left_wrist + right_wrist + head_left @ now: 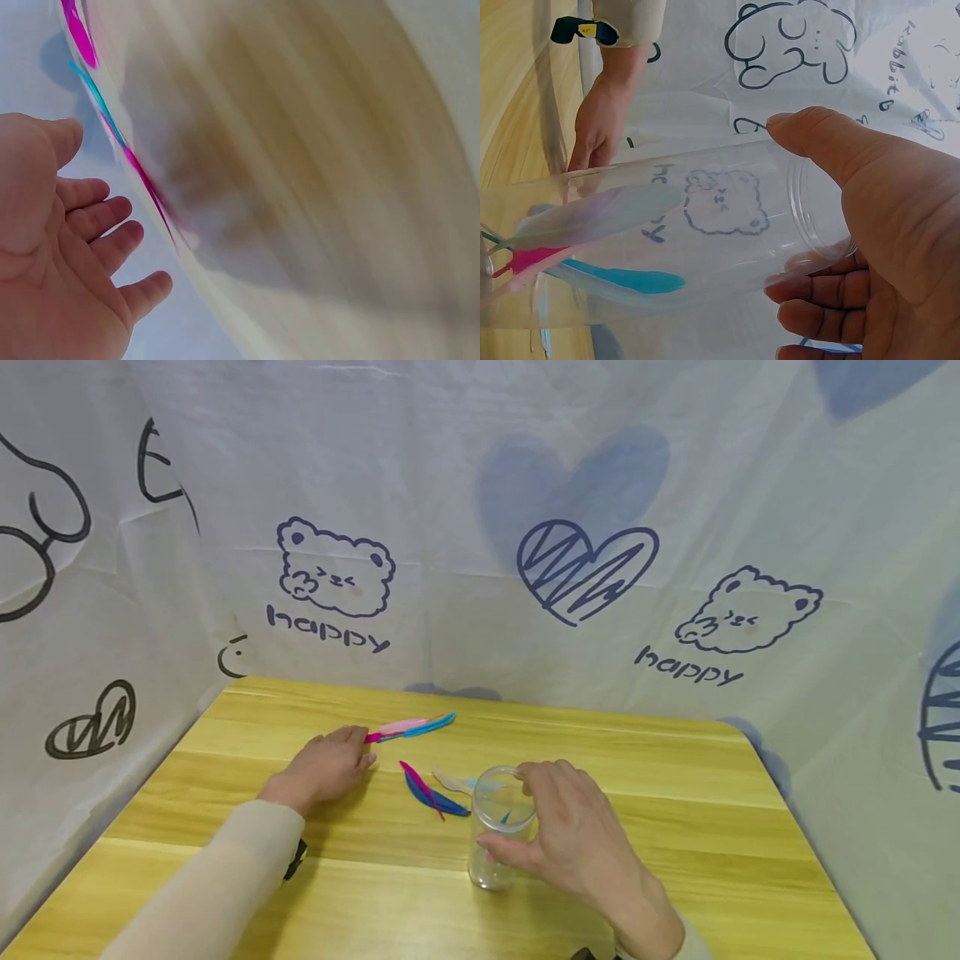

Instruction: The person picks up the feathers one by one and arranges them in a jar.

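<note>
My right hand [573, 827] holds a clear plastic jar [491, 864] upright near its open rim, thumb and fingers on opposite sides. Through its wall in the right wrist view show a pale lilac feather [604, 214] and a blue feather [626, 279]. My left hand [330, 766] is at the near end of a small group of feathers, where a light pink feather [403, 726] lies by a turquoise feather [431, 726]. In the left wrist view the left hand [67, 232] has loosely bent fingers, with a magenta feather [146, 180] just beyond them and nothing visibly held.
Between the hands, a magenta feather [418, 782] crosses a dark blue feather [431, 797]. A whitish feather [450, 781] lies partly behind the jar. The yellow wood-grain table [637, 760] meets a printed white cloth [465, 635] at its back and left.
</note>
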Demonstrator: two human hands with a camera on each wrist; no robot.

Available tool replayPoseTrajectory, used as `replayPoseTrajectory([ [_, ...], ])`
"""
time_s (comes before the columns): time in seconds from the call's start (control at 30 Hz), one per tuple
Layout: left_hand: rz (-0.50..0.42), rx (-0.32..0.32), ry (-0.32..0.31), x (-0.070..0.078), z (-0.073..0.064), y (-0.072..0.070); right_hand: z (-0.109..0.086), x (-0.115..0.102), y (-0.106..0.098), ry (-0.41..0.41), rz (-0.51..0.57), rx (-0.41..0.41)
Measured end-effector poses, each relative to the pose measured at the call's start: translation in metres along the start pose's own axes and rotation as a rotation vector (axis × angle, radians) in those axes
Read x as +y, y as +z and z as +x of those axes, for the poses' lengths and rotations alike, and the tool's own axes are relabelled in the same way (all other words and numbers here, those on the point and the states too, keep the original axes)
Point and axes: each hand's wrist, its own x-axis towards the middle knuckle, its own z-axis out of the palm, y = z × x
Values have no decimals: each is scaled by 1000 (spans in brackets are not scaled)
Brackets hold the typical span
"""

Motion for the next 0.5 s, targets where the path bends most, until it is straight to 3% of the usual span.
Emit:
replayPoseTrajectory([
  [0.1, 32, 0, 42, 12, 4, 4, 0, 0, 0, 2, 4, -1],
  [0.27, 25, -53, 82, 27, 10, 9, 0, 0, 0, -3, 5, 8],
  [0.5, 42, -78, 108, 33, 10, 9, 1, 1, 0, -17, 3, 18],
])
